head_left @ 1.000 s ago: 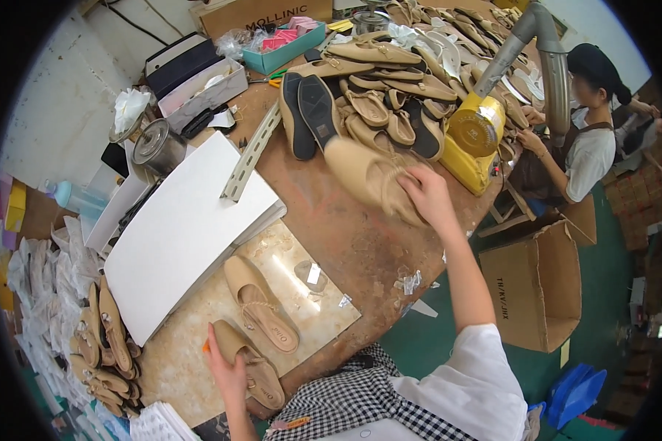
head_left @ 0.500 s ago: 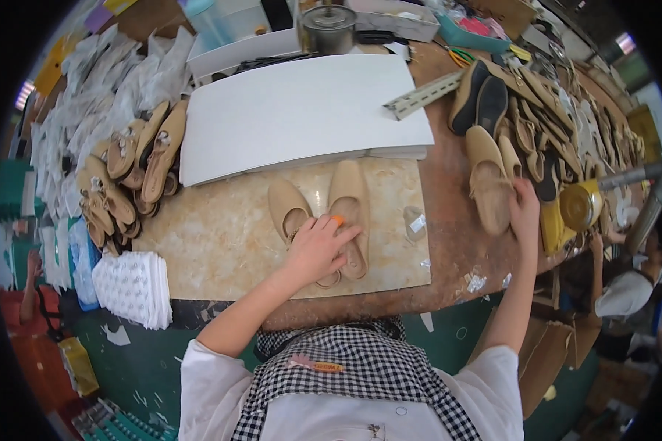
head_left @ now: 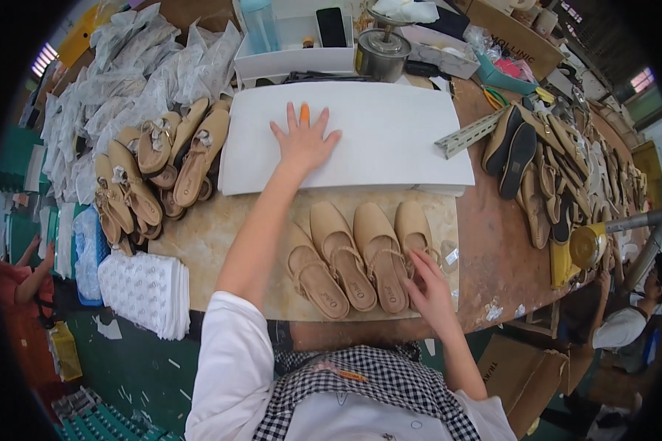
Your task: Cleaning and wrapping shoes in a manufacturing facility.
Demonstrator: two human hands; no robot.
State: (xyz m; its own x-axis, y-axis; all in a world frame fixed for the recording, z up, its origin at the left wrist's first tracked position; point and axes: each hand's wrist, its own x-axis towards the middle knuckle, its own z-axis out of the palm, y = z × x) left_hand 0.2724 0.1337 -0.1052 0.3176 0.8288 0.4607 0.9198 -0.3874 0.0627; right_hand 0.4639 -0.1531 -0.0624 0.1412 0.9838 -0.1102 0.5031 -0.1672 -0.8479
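My left hand point(head_left: 305, 145) lies flat with fingers spread on a stack of white paper sheets point(head_left: 397, 140); an orange band wraps one finger. Below the stack, several beige mules stand side by side, toes pointing away from me. The leftmost mule point(head_left: 318, 283) leans outward, next to a second mule point(head_left: 353, 275) and a third mule point(head_left: 390, 283). My right hand point(head_left: 432, 290) grips the rightmost mule point(head_left: 412, 219) by its side and strap, covering its heel part.
Piled beige shoes point(head_left: 136, 184) and plastic-wrapped bundles point(head_left: 147, 66) stand at the left, above folded printed tissue paper point(head_left: 143, 290). More shoes point(head_left: 555, 162) fill the right side, near a slotted metal bar point(head_left: 472, 134) and a yellow lamp-like fixture point(head_left: 588, 246). A metal can point(head_left: 382, 55) stands behind the paper.
My left hand has left the mules and now rests on the paper stack. My right hand has brought mules from the right pile to the row, which has grown from one pair.
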